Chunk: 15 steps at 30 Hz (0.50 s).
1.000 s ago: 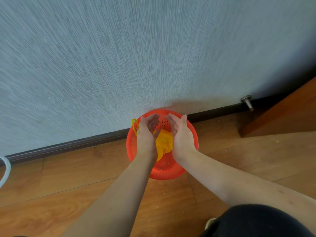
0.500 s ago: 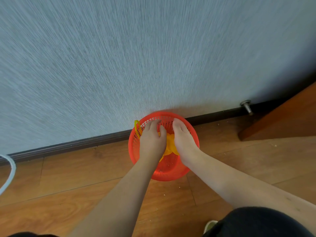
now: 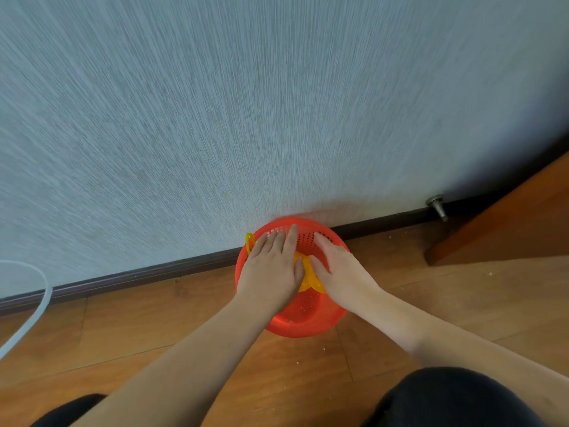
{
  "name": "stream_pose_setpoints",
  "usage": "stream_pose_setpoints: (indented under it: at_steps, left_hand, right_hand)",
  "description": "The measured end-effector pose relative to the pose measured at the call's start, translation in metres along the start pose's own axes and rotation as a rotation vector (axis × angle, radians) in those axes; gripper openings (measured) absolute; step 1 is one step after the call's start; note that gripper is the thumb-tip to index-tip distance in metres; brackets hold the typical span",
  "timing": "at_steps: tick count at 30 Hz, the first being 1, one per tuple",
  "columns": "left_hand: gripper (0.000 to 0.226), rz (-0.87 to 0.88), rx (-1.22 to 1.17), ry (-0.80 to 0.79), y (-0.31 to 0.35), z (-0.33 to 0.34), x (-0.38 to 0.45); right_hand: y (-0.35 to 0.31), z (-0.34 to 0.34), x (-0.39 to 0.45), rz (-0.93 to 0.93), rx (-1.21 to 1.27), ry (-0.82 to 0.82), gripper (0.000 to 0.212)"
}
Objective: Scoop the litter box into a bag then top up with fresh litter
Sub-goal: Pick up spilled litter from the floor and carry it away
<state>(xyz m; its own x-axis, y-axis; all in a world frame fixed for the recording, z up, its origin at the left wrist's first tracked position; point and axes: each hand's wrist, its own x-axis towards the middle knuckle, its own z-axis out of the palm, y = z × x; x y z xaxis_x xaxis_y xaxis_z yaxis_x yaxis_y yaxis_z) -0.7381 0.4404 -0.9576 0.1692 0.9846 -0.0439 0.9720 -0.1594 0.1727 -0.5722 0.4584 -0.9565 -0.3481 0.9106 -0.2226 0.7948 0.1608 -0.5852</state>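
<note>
Orange-red and perforated, the basket (image 3: 303, 318) sits on the wooden floor (image 3: 123, 334) against the dark baseboard (image 3: 138, 274) of a pale textured wall. From the left, a white cable (image 3: 37, 306) curves in at the frame edge, then bare boards. Left hand (image 3: 272, 269) — palm down, fingers straight — lies over the basket's mouth; right hand (image 3: 337, 266) lies flat beside it, both covering a yellow scoop (image 3: 309, 277). Right of the basket the floor runs to a metal doorstop (image 3: 437, 206) and a wooden door (image 3: 508, 217).
</note>
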Motion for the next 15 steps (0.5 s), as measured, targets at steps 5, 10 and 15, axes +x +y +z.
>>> stream_pose_setpoints:
  at_steps: [5, 10, 15]
  left_hand:
    - [0.066, 0.031, 0.087, -0.138, -0.003, -0.015, -0.009]
    - [0.072, 0.048, 0.145, -0.182, -0.006, -0.017, -0.016]
    - [0.088, 0.053, 0.269, -0.203, -0.004, -0.011, -0.017]
  right_hand:
    - [0.006, -0.003, -0.01, -0.171, -0.456, 0.027, 0.064]
    - [0.012, -0.001, -0.011, -0.263, -0.584, 0.028, 0.057]
    - [0.018, 0.001, -0.01, -0.257, -0.663, 0.021, 0.061]
